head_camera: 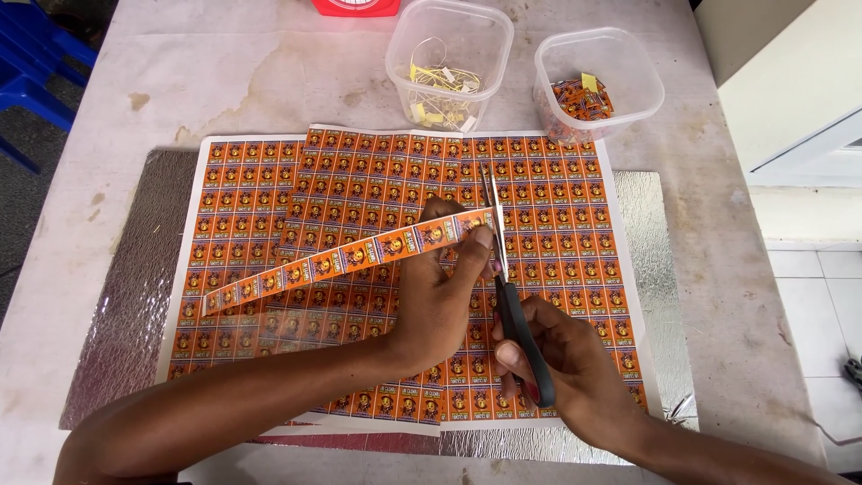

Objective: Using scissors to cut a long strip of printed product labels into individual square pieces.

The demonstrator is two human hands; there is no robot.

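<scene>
The left hand [440,296] pinches the right end of a long orange strip of small printed labels [346,260] between thumb and fingers, holding it slantwise above the large orange printed label sheets [251,207] that lie on a silver foil mat [135,305]. The right hand [566,359], fingers curled through the handles, grips black-handled scissors [507,278], whose parted blades straddle the strip's end. At the table's far side stand two clear plastic tubs [449,58], the left one holding yellow trimmings and the right one cut orange labels.

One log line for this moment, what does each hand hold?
left hand: holds orange label strip | right hand: black-handled scissors, blades at strip end | below: label sheets
</scene>
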